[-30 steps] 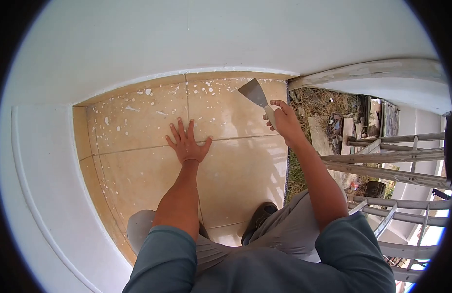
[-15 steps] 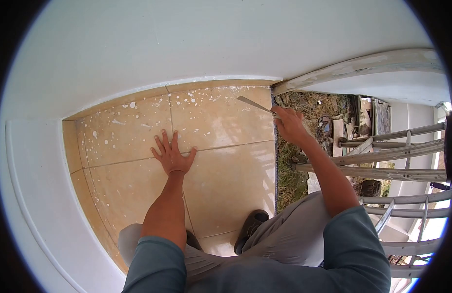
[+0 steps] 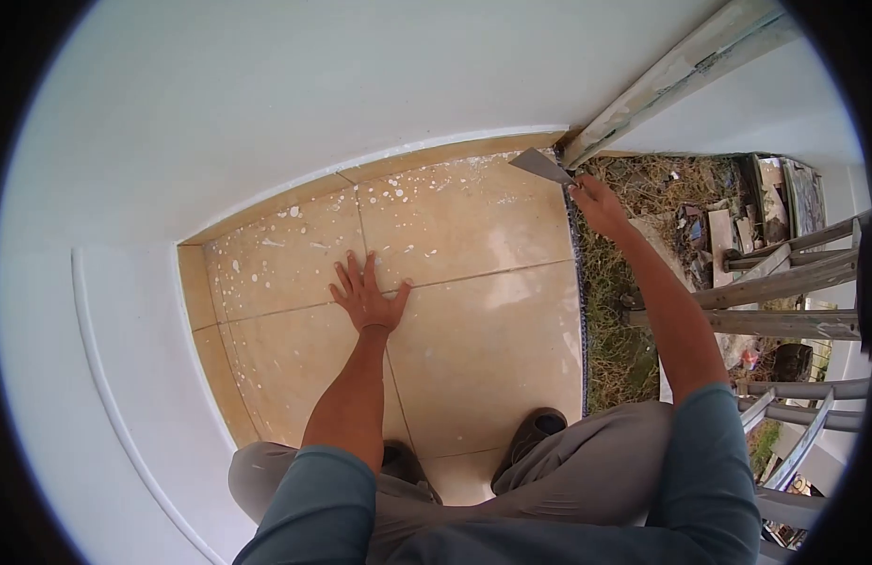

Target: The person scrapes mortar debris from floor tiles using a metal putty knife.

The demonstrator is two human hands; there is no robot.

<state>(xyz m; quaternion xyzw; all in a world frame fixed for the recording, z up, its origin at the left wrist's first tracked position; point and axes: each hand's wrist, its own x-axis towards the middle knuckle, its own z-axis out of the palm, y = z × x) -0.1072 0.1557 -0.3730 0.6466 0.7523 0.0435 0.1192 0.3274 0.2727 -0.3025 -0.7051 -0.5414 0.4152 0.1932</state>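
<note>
My left hand [image 3: 369, 294] lies flat on the beige tiled floor [image 3: 464, 348], its fingers spread near a grout joint. In my right hand [image 3: 598, 204] is a scraper [image 3: 541, 166] with a wide metal blade. The blade points left over the floor's upper right corner, close to the skirting tiles [image 3: 455, 153]. Whether its edge touches the floor I cannot tell. White paint spots [image 3: 400, 193] dot the tiles along the wall, above and left of my left hand.
A white wall [image 3: 360, 75] rises behind the tiles, with a worn post [image 3: 662, 80] at the corner. Right of the floor edge lie dry grass [image 3: 624, 320] and debris. Ladders [image 3: 784, 323] stand at the far right. My shoes [image 3: 530, 438] rest on the tiles.
The view has shifted, so the floor appears further right. My right hand still holds the scraper, now nearer the skirting corner, with its blade showing wider. My left hand stays on the same spot.
</note>
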